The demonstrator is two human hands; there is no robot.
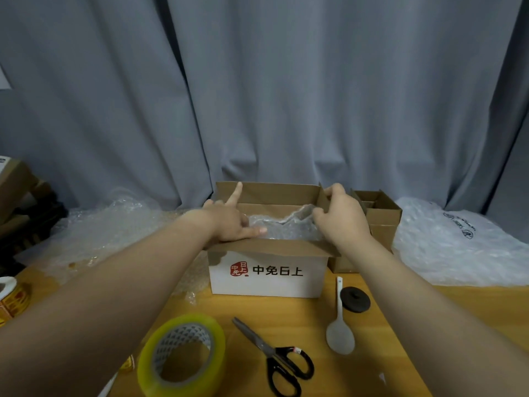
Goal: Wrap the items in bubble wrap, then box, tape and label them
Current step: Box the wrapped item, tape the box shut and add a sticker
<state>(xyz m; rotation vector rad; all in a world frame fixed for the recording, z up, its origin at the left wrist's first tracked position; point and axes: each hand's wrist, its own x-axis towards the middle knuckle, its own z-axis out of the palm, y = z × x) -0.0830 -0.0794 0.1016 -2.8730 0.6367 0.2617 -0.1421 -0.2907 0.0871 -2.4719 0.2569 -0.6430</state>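
A white cardboard box [267, 280] with red and black print stands open at the table's middle, its brown flaps up. Inside it lies a bundle wrapped in bubble wrap [282, 227]. My left hand [232, 220] rests at the box's left side with fingers spread, the index finger raised and the thumb lying over the bundle. My right hand [342, 216] pinches the box's right flap near its top. A yellowish roll of clear tape [183, 355] lies near the front edge.
Black-handled scissors [279, 358], a white spoon [339, 329] and a black round lid [355, 299] lie in front of the box. A smaller brown box [380, 222] stands at its right. Bubble wrap sheets [458, 245] lie on both sides. A label roll [11, 299] sits far left.
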